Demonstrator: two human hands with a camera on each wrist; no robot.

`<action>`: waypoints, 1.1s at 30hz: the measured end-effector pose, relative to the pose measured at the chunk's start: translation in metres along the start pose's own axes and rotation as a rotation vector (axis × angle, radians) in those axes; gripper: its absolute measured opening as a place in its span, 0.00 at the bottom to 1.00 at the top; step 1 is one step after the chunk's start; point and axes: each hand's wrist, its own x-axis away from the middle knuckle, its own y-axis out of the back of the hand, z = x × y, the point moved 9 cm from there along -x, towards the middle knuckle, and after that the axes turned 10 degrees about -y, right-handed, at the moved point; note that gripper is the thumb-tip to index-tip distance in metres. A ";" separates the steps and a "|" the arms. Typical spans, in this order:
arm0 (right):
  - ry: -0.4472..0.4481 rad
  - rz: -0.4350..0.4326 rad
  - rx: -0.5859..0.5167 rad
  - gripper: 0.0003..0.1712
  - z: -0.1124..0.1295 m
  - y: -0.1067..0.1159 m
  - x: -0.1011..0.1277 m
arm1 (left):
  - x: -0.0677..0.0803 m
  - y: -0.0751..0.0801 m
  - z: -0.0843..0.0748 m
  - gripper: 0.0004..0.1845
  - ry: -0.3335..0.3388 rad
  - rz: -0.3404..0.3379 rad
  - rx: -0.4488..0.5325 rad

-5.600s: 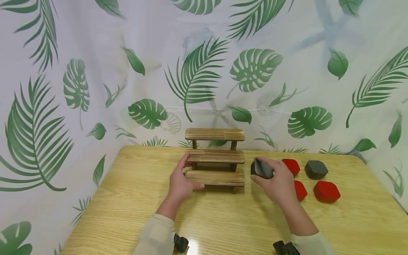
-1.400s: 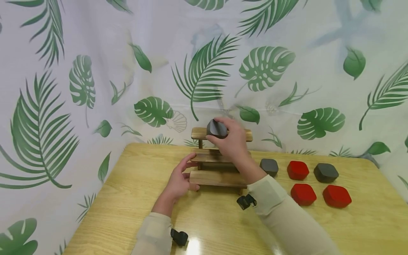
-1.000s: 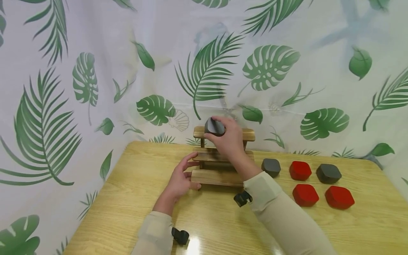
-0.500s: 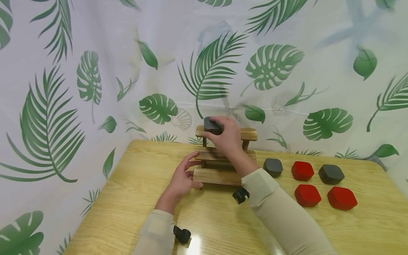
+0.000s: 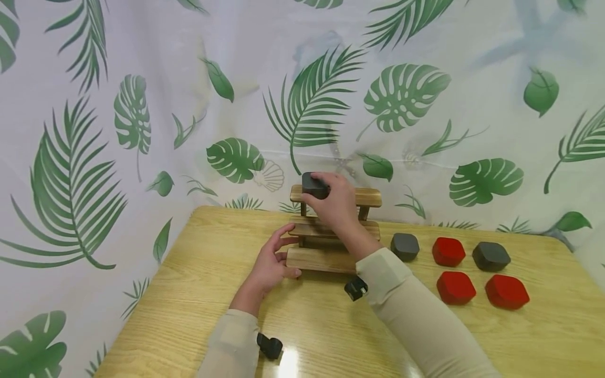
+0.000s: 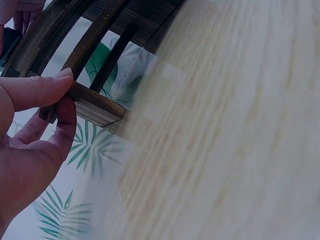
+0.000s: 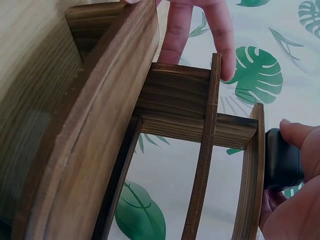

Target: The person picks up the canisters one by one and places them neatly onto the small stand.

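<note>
A three-step wooden stand (image 5: 364,198) sits at the back middle of the table (image 5: 198,294). My right hand (image 5: 327,193) reaches over it and grips a dark grey box (image 5: 313,185) at the left end of the top step. The right wrist view shows that box (image 7: 281,159) lying against the top step's edge, with my fingers (image 7: 295,134) around it. At the stand's left end my left hand (image 5: 286,253) has its thumb at the bottom step and its fingers at the middle one. The left wrist view shows thumb (image 6: 37,90) and finger pinching a step end (image 6: 97,106).
To the right of the stand lie two more grey boxes (image 5: 405,247) (image 5: 491,256) and three red boxes (image 5: 448,251) (image 5: 456,287) (image 5: 507,292). A leaf-print cloth (image 5: 142,105) hangs close behind and to the left of the table.
My right hand has carried the grey box from the right of the stand up to the top step and set it down at the left end. The left hand has stayed at the stand.
</note>
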 end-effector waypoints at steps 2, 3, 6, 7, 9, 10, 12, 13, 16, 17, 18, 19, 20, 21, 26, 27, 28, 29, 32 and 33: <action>0.000 0.000 0.000 0.31 0.000 0.000 0.000 | 0.001 -0.001 -0.005 0.58 0.002 0.003 0.001; -0.001 0.000 -0.001 0.31 0.000 0.000 0.001 | 0.002 -0.003 -0.010 0.58 0.003 0.005 0.000; -0.005 -0.002 -0.004 0.31 0.000 -0.001 0.001 | 0.005 -0.005 -0.018 0.57 -0.001 0.009 -0.002; -0.005 -0.003 -0.003 0.31 0.000 -0.001 0.001 | 0.006 -0.006 -0.021 0.56 0.000 0.008 -0.003; -0.004 -0.007 -0.001 0.31 0.000 -0.001 0.001 | 0.005 -0.005 -0.017 0.57 0.004 0.004 0.002; -0.003 -0.009 0.001 0.31 0.000 -0.001 0.000 | 0.003 -0.004 -0.012 0.57 0.008 0.000 0.004; 0.001 -0.014 0.001 0.32 0.000 -0.001 0.000 | 0.002 -0.002 -0.007 0.58 0.020 -0.007 0.008; 0.003 -0.015 0.001 0.32 0.001 -0.001 0.000 | 0.000 -0.001 -0.004 0.59 0.021 -0.009 0.009; 0.009 -0.019 -0.002 0.32 0.001 0.000 0.001 | 0.000 0.000 0.000 0.59 0.020 -0.015 0.001; 0.013 -0.020 -0.005 0.32 0.001 -0.001 0.001 | 0.000 0.000 0.000 0.59 0.020 -0.016 -0.002; 0.014 -0.022 -0.010 0.33 0.001 -0.001 0.001 | 0.001 0.000 0.000 0.59 0.021 -0.015 -0.003; 0.014 -0.025 -0.017 0.33 0.000 0.000 0.002 | 0.001 0.000 0.000 0.59 0.021 -0.013 -0.001; 0.014 -0.029 -0.027 0.33 0.000 0.001 0.002 | 0.001 -0.001 0.001 0.59 0.023 -0.011 0.001; 0.011 -0.030 -0.041 0.34 -0.001 0.002 0.002 | 0.001 -0.001 0.001 0.59 0.025 -0.009 0.007; 0.007 -0.039 -0.107 0.37 -0.003 0.009 0.005 | 0.001 -0.003 0.001 0.58 0.018 -0.002 0.027; 0.008 -0.040 -0.110 0.37 -0.003 0.010 0.006 | 0.001 -0.003 0.001 0.58 0.016 -0.003 0.027; 0.013 -0.042 -0.108 0.37 -0.003 0.012 0.007 | 0.001 -0.003 0.000 0.58 0.016 -0.006 0.028; 0.016 -0.044 -0.104 0.37 -0.002 0.013 0.007 | 0.001 -0.002 0.000 0.58 0.015 -0.008 0.028; 0.025 -0.049 -0.085 0.38 -0.004 0.018 0.008 | 0.002 -0.002 0.000 0.59 0.022 -0.018 0.027; 0.026 -0.050 -0.082 0.38 -0.004 0.019 0.009 | 0.002 -0.002 0.000 0.59 0.025 -0.020 0.029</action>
